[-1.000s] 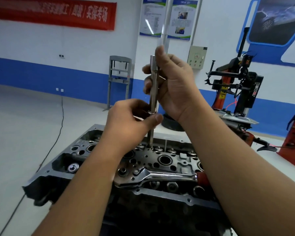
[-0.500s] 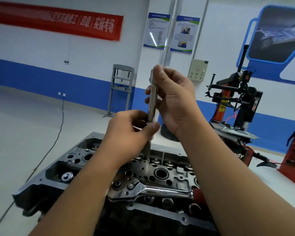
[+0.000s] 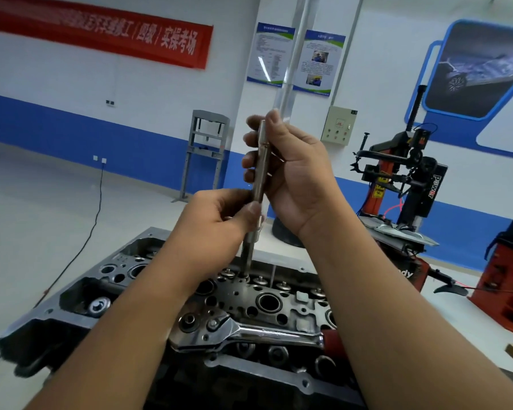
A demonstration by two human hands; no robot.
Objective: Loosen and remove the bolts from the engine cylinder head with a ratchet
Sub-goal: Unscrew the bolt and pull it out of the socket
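A dark engine cylinder head [image 3: 148, 247] lies in front of me with several bores and valve tops. A long steel extension bar [image 3: 260, 170] stands upright, and its lower end [image 3: 245, 261] reaches down into a bolt hole at the head's far side. My right hand [image 3: 293, 179] grips the bar's upper part. My left hand [image 3: 219, 226] pinches the bar lower down between thumb and fingers. A chrome ratchet [image 3: 267, 332] with a red grip lies flat on the head's near side, with no hand on it.
The white bench [image 3: 471, 329] carries the cylinder head. A red and black tyre changer [image 3: 403, 184] stands behind on the right, a red machine [image 3: 510, 279] at the far right. A grey press frame [image 3: 205, 152] stands by the blue-banded wall. A cable [image 3: 92, 229] crosses the floor.
The view has tilted up and both hands with the bar sit lower in the picture. The grips on the bar look the same; the ratchet has not moved.
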